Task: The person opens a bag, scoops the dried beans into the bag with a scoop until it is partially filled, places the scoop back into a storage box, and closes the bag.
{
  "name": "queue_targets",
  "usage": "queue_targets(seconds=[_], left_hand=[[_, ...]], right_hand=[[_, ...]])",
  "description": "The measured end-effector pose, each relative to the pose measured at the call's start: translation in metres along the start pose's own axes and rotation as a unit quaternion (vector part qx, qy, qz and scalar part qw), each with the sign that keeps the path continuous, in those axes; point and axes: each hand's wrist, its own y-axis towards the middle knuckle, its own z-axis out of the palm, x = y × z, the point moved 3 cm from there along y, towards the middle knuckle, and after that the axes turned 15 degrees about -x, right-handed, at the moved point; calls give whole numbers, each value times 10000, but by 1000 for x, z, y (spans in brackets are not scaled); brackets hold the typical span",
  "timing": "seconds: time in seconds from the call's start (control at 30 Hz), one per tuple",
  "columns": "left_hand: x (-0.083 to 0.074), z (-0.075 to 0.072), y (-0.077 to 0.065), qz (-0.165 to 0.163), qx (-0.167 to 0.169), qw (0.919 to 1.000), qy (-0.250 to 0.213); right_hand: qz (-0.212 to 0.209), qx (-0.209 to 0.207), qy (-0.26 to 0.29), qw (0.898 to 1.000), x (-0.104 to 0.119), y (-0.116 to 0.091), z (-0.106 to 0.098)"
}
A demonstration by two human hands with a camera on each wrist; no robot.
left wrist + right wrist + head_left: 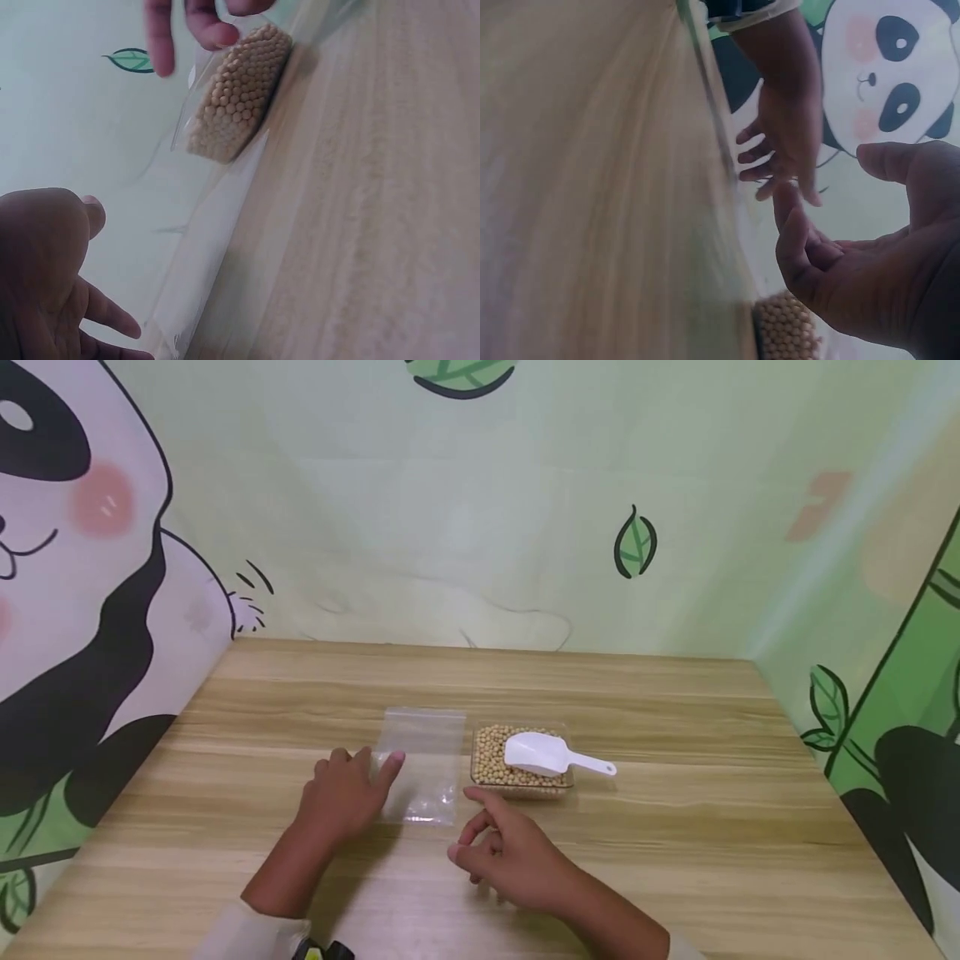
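A clear zip bag (429, 752) lies flat on the table, its zip edge toward the back. My left hand (343, 795) is at the bag's left side, fingers loose and thumb reaching over it; the left wrist view shows this hand (45, 255) beside the bag with nothing gripped. My right hand (517, 860) hovers near the bag's front right, index finger extended and the others loosely bent around nothing. Just beyond it stands a clear rectangular container (521, 791) full of round beige beans (491, 758). A white plastic scoop (536, 753) rests on the beans, handle pointing right.
The wood-grain table (675, 827) meets a pale green wall (360, 527) at the back. Panda and leaf drawings cover the walls on both sides. Part of a black and yellow object (322, 950) shows by the left sleeve.
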Motion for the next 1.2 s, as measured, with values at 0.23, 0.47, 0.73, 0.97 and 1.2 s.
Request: queue_targets(seconds=[0.23,0.47,0.73,0.97,1.2], left_hand=[[4,0,10,-198,135,9996,-171],[14,3,19,-194,103,9994,-253],[20,9,28,-72,-113,9995,-289],[12,12,29,-8,-305,9995,-101],[17,21,34,-278,-414,9987,-125]], right_hand=[[502,169,90,9986,-4,18,19],[716,-52,52,9974,0,31,35],[737,-247,-37,9970,5,45,54],[884,-1013,397,9901,5,60,66],[1366,-1277,879,9784,1,70,68]])
